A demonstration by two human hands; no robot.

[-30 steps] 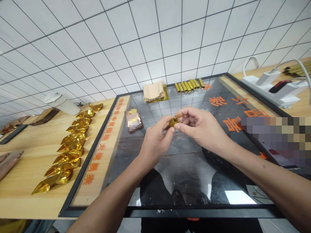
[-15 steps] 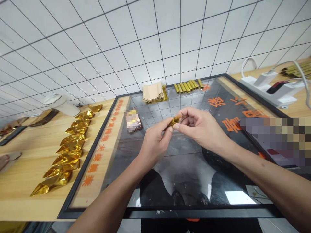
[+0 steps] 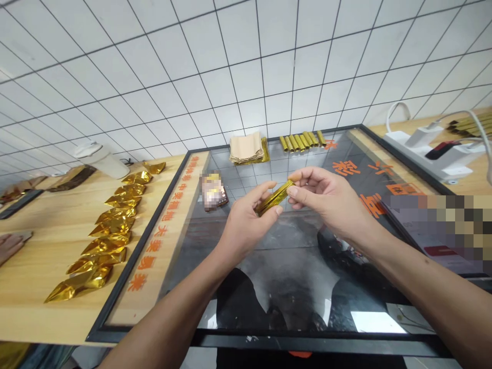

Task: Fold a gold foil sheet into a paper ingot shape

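Over the glass panel (image 3: 277,287), a narrow folded strip of gold foil paper (image 3: 277,197) slants up to the right between my hands. My left hand (image 3: 251,215) is closed round its lower end, with the thumb along the near side. At the upper end, my right hand (image 3: 317,197) pinches the strip between thumb and fingers. A row of rolled gold foil tubes (image 3: 302,141) lies beyond my hands at the panel's back edge. Beside it is a stack of tan-backed foil sheets (image 3: 246,148).
Several twisted gold foil pieces (image 3: 115,220) line the wooden table (image 3: 34,307) at left. A small pack (image 3: 213,192) lies on the panel. A white cup (image 3: 102,160) and a power strip (image 3: 426,148) stand farther out. Another person's hand (image 3: 11,247) shows at the left edge.
The foil piece, seen end-on before, is now turned lengthwise and shows its side. My right hand has moved slightly away from my left, which has opened its grip somewhat.
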